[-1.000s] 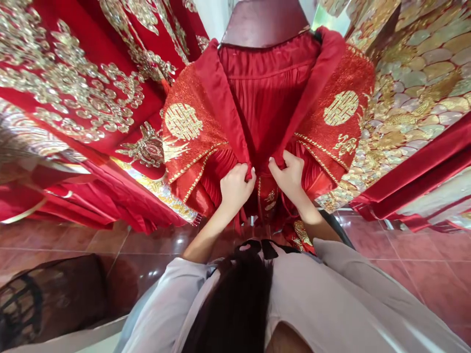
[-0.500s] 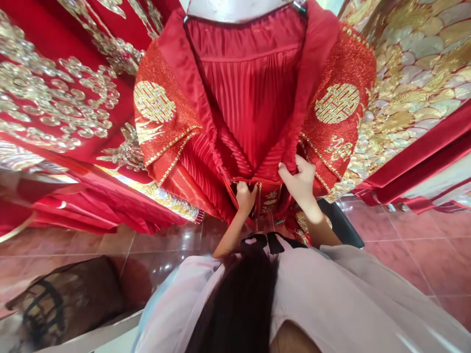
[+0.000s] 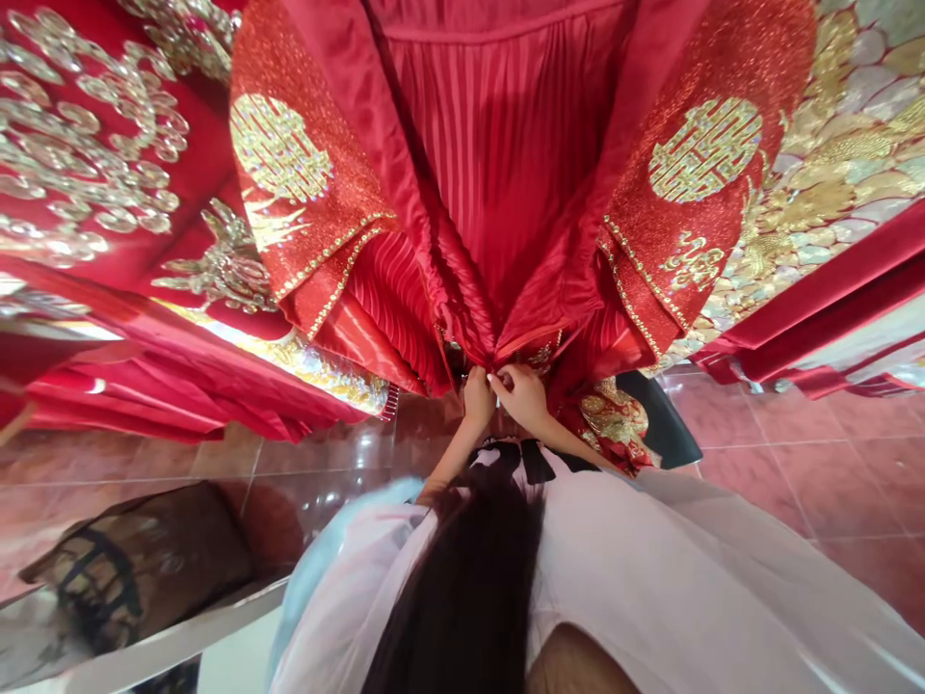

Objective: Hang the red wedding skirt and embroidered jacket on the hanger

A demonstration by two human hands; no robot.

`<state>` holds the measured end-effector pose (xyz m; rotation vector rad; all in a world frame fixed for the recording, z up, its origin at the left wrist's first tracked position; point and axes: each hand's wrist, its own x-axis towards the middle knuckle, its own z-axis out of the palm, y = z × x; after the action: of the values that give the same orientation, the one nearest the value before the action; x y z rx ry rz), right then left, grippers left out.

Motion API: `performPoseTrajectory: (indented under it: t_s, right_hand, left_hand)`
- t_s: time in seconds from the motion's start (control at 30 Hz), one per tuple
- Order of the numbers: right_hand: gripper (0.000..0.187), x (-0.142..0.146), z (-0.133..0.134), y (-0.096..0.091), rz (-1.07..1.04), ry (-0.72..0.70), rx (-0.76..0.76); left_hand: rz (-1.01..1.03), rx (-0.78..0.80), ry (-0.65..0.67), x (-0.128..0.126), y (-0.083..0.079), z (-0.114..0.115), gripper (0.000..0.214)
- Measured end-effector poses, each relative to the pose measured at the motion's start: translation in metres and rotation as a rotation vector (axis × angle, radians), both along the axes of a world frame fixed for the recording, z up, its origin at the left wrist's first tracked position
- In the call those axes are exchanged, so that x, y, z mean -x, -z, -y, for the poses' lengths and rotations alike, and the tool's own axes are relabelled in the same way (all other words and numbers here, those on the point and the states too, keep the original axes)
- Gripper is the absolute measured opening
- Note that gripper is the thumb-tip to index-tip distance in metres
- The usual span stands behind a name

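Note:
A red pleated skirt (image 3: 498,125) with glittery red panels and gold round emblems hangs spread before me. Its waistband opening narrows to a V at the bottom, where both hands meet. My left hand (image 3: 478,397) is closed in a pinch on the skirt's edge at the tip of the V. Close beside it, my right hand (image 3: 521,395) pinches the same spot with thumb and forefinger. Whatever small fastening lies between the fingertips is too small to make out.
At the left hangs red cloth with clear beads (image 3: 79,145). On the right is a gold-scaled garment (image 3: 845,154). A brown bag (image 3: 159,559) lies at lower left. A dark seat (image 3: 661,419) with red and gold fabric (image 3: 614,419) stands on the tiled floor (image 3: 787,472).
My right hand has moved left and down from the skirt's right edge to join my left hand. The opening's edges have come together, and the view is closer to the skirt.

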<state>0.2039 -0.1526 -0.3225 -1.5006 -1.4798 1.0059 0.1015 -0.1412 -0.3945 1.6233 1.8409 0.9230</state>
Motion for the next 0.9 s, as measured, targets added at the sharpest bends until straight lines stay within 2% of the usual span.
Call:
performPoseTrajectory:
  t_s: [0.3,0.4,0.5,0.6,0.67,0.77,0.9]
  right_hand:
    - [0.033,0.007,-0.017,0.007,-0.518,-0.098,0.406]
    - [0.033,0.006,-0.02,-0.004,-0.627,-0.113,0.478]
    - [0.031,0.004,-0.027,-0.036,-0.712,-0.07,0.44]
    - [0.025,0.004,-0.031,-0.072,-0.8,-0.057,0.306]
    - [0.023,0.006,-0.03,-0.085,-0.83,-0.038,0.228]
    - [0.028,0.011,-0.025,-0.085,-0.84,-0.004,0.222]
    - [0.033,0.016,-0.023,-0.072,-0.809,-0.078,0.233]
  left_hand:
    - [-0.02,-0.006,-0.011,0.003,0.001,0.003,0.012]
    - [-0.053,-0.005,-0.016,0.004,-0.002,0.005,0.013]
    - [-0.089,-0.013,-0.007,0.0,-0.006,0.005,0.011]
    - [-0.125,-0.036,0.005,-0.002,-0.013,0.002,0.012]
    - [-0.15,-0.06,0.002,-0.001,-0.02,-0.001,0.009]
    - [-0.197,-0.125,-0.062,0.004,-0.035,-0.004,0.01]
    - [-0.261,-0.203,-0.191,0.007,-0.057,-0.012,0.025]
